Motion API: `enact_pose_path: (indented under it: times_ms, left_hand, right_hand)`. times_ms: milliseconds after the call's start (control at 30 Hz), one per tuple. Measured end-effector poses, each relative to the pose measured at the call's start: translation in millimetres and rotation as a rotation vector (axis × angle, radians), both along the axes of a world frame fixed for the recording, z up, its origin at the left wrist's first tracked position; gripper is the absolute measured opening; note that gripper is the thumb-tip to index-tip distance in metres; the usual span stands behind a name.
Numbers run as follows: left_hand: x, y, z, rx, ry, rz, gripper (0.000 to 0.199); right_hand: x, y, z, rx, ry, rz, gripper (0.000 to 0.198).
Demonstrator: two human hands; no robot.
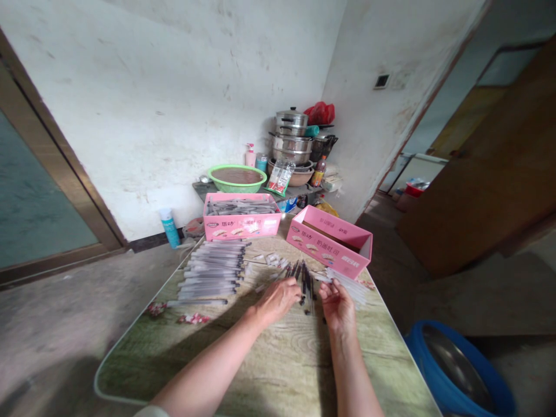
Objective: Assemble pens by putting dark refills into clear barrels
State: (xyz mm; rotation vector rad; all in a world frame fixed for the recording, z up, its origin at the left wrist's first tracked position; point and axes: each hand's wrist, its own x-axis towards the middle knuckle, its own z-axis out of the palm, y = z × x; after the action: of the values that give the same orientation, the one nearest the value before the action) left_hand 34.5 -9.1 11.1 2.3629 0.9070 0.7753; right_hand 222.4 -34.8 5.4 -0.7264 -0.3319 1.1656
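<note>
My left hand (280, 298) is closed, fingers bent down at the left side of a loose bunch of dark-tipped pen refills (307, 284); what its fingertips hold is hidden. To the right, my right hand (337, 304) is turned palm up, thumb and fingers pinched on a clear pen barrel (322, 278). Beside and behind it lie more clear pen barrels (354, 288). A row of pens with dark ends (212, 269) is laid side by side at the table's left. Small whitish pieces (273, 259) are scattered behind my left hand.
At the table's back stand a pink box full of pens (243, 226) and a second pink box (328, 246). Behind them, a shelf bears a green basin (237, 184), stacked steel pots (291, 139) and bottles. A blue tub (460, 370) stands on the floor at right.
</note>
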Motion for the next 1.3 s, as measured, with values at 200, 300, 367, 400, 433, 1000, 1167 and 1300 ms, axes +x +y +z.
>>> enact_pose_path:
  times_ms: [200,300,367,400,433,1000,1167,1300]
  left_hand:
    - [-8,12,6.0,-0.4,-0.443,0.211,0.023]
    - [-15,17,4.9,-0.71,-0.711,0.219,0.034]
    - [-18,18,5.1,-0.8,-0.826,0.204,0.041]
    - [-19,17,5.7,-0.829,-0.857,0.196,0.043]
    - [-20,16,6.5,-0.855,-0.876,0.186,0.045]
    - [-21,10,6.1,-0.929,-0.847,0.01,0.035]
    - [-18,11,4.4,-0.91,-0.818,0.027,0.037]
    - [-17,10,2.1,-0.923,-0.812,0.018,0.039]
  right_hand:
    - [-12,-6,7,0.025,-0.101,0.221,0.017]
    - [-18,-8,9,0.021,-0.166,0.347,0.021]
    - [-21,-8,9,0.026,-0.199,0.382,0.021]
    - [-21,-8,9,0.027,-0.21,0.386,0.021]
    - [-22,-8,9,0.025,-0.216,0.383,0.02]
    - [-20,-4,8,0.022,-0.217,0.227,0.027]
    - [-26,-5,9,0.038,-0.251,0.211,0.025]
    - [-31,-5,9,0.04,-0.267,0.21,0.026]
